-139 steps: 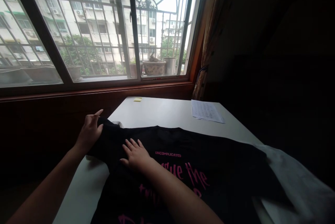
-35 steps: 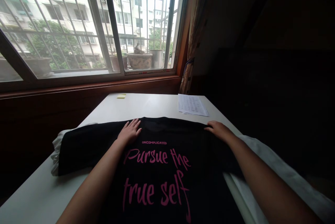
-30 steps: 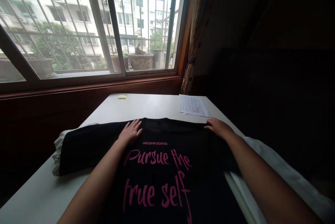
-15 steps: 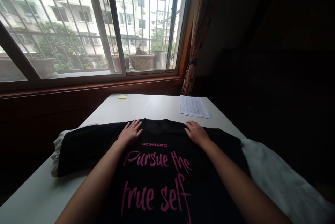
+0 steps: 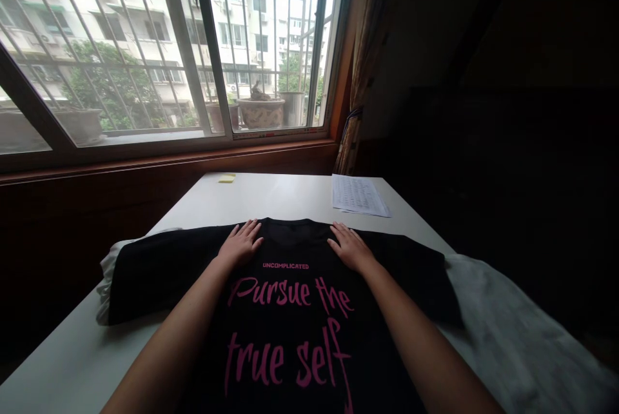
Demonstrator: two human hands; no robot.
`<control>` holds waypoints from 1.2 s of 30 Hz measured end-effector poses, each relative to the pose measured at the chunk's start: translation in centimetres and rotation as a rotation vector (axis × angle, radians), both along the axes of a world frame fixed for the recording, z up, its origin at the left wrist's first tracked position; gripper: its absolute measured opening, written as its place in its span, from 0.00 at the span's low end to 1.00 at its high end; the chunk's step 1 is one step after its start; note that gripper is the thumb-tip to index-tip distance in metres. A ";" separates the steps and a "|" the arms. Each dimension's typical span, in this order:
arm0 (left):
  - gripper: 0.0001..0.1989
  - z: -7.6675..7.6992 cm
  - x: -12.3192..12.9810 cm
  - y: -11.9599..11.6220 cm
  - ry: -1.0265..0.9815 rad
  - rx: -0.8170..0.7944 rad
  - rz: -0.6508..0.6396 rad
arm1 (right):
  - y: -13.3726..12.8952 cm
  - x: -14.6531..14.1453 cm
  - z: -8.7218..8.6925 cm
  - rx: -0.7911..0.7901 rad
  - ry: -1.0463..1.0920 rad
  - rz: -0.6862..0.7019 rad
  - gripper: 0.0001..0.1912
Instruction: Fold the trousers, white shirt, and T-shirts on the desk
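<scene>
Both lay spread flat on the shirt [image 5: 290,320]: right hand [image 5: 352,248], now shifted inward, at one o'clock, left hand [image 5: 240,244] at eleven.

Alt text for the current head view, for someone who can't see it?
A person's left hand and right hand rest on a pink-lettered black fabric shirt spread on a white table. White printed paper sheets lie near its far edge.
</scene>
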State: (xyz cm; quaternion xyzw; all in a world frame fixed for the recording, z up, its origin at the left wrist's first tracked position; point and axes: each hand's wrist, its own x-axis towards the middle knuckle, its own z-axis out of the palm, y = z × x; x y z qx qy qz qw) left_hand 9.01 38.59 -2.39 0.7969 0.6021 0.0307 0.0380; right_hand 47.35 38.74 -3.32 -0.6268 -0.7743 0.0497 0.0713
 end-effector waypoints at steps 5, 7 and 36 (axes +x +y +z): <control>0.33 0.1 0.2 -0.1 0.002 0.005 0.003 | -0.6 -3.0 0.5 0.016 -0.013 -0.058 0.33; 0.32 0.0 0.2 -0.1 0.001 0.009 0.002 | -1.0 -4.8 0.4 0.023 -0.007 -0.020 0.33; 0.30 0.3 -4.0 -21.5 -0.038 0.134 -0.417 | -18.4 -2.5 1.9 -0.035 0.002 0.154 0.37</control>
